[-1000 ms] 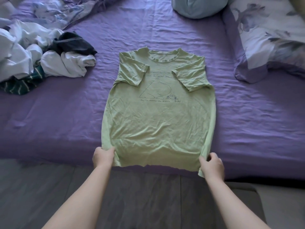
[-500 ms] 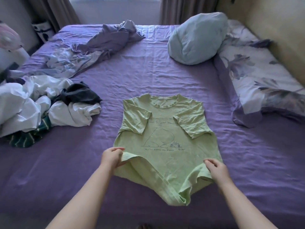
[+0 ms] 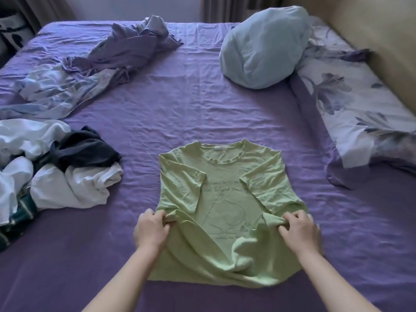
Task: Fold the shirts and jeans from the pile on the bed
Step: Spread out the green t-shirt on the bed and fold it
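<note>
Both hands have carried the shirt's hem farther up toward its chest.

Left hand (image 3: 152,230) and right hand (image 3: 299,230) each pinch a hem corner of the green shirt (image 3: 227,221), which lies on the purple bed (image 3: 202,113); beyond, at left, sits the clothes pile (image 3: 56,167), and farthest back a blue pillow (image 3: 263,48).

Dim, soft daylight from the far side — hands motion-blurred, edges wide-angle bowed.

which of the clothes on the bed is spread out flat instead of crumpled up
The light green t-shirt, lying front up near the bed's edge with both sleeves folded in. The white and dark clothes in the pile at the left are all bunched together.
</note>
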`<state>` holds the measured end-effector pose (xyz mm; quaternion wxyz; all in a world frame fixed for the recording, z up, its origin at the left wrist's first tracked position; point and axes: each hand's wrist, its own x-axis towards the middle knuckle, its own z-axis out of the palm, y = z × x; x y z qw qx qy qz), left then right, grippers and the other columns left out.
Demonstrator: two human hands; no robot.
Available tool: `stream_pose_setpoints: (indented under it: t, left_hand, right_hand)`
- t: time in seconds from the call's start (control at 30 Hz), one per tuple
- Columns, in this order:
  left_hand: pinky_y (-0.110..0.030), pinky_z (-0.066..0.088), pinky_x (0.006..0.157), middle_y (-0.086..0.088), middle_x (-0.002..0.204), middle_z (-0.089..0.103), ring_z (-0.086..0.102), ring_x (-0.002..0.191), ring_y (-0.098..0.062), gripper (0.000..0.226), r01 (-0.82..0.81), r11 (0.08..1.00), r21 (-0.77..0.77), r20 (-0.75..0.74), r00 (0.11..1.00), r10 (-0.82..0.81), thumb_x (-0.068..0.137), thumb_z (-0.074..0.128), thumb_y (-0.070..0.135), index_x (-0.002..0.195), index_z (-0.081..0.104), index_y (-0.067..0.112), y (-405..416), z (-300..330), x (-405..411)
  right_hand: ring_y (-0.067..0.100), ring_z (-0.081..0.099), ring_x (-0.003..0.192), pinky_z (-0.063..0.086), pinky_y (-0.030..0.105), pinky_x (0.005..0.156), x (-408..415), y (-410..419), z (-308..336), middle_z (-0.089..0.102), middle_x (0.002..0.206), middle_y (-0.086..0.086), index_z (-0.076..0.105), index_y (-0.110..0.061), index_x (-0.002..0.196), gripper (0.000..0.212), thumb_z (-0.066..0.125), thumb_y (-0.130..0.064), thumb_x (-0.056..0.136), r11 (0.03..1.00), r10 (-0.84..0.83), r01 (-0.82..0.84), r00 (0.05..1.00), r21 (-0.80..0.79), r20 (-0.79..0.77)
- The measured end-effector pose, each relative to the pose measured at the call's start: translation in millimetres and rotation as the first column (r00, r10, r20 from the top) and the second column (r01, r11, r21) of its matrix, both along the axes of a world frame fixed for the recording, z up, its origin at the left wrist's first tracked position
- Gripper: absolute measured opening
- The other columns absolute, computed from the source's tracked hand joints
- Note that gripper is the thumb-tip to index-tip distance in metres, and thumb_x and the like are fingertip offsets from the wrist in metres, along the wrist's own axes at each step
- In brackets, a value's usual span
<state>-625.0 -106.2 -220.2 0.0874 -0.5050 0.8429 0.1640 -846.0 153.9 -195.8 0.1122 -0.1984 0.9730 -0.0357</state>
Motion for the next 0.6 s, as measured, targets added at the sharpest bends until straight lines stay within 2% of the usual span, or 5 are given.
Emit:
stream_pose_setpoints:
  t: [0.1, 0.17, 0.3, 0.43, 0.6]
  left_hand:
    - [-0.038, 0.045, 0.082, -0.003, 0.102, 0.057, 0.051, 0.099, -0.026, 0.016, 0.056, 0.997, -0.053, -0.195, 0.979, -0.065, 0.086, 0.064, 0.028, 0.095, 0.071, 0.016, -19.5, 2.5, -6.8]
    - [-0.041, 0.047, 0.078, -0.006, 0.099, 0.063, 0.058, 0.094, -0.031, 0.012, 0.053, 0.998, -0.042, -0.357, 0.932, -0.065, 0.087, 0.063, 0.018, 0.092, 0.070, 0.010, -31.0, 6.2, -12.9]
    - [-0.033, 0.040, 0.075, -0.008, 0.100, 0.068, 0.060, 0.093, -0.028, 0.020, -0.233, 0.965, 0.122, -0.584, 0.769, 0.260, 0.096, 0.049, 0.015, 0.106, 0.066, 0.011, -54.2, 25.4, -40.8]
    - [-0.034, 0.036, 0.080, -0.019, 0.110, 0.064, 0.056, 0.104, -0.033, 0.027, -0.445, 0.831, 0.334, -0.583, 0.595, 0.553, 0.099, 0.044, 0.022, 0.107, 0.060, 0.001, -94.0, 23.5, -86.0]
    - [-0.037, 0.040, 0.081, -0.023, 0.102, 0.062, 0.057, 0.104, -0.038, 0.045, -0.518, 0.723, 0.457, -0.381, 0.621, 0.685, 0.098, 0.044, 0.038, 0.101, 0.059, -0.004, -136.1, -27.5, -119.0]
  right_hand:
    - [0.040, 0.059, 0.091, 0.046, 0.047, 0.078, -18.6, -4.6, -0.1, 0.066, 0.096, 0.018, 0.070, -0.003, 0.078, 0.011, 0.069, -0.006, 0.067, 0.975, -0.010, -0.018, 0.993, -0.220, -0.122]
    - [0.041, 0.061, 0.090, 0.047, 0.049, 0.078, -33.2, -12.6, 4.5, 0.067, 0.098, 0.018, 0.069, -0.001, 0.083, 0.018, 0.057, -0.007, 0.070, 0.943, -0.057, 0.001, 0.986, -0.332, -0.159]
    - [0.043, 0.059, 0.090, 0.037, 0.039, 0.069, -67.9, -39.6, 22.1, 0.065, 0.102, 0.023, 0.063, -0.004, 0.105, 0.027, 0.044, -0.011, 0.087, 0.803, -0.281, 0.254, 0.959, -0.540, 0.034]
    - [0.044, 0.056, 0.096, 0.032, 0.035, 0.070, -120.0, -70.5, 19.8, 0.064, 0.106, 0.025, 0.060, -0.005, 0.112, 0.023, 0.049, -0.012, 0.093, 0.675, -0.385, 0.411, 0.905, -0.613, 0.182]
    - [0.045, 0.056, 0.098, 0.038, 0.040, 0.076, -179.5, -98.6, -23.9, 0.063, 0.104, 0.030, 0.059, 0.002, 0.105, 0.031, 0.054, -0.027, 0.092, 0.745, -0.343, 0.434, 0.900, -0.507, 0.268]
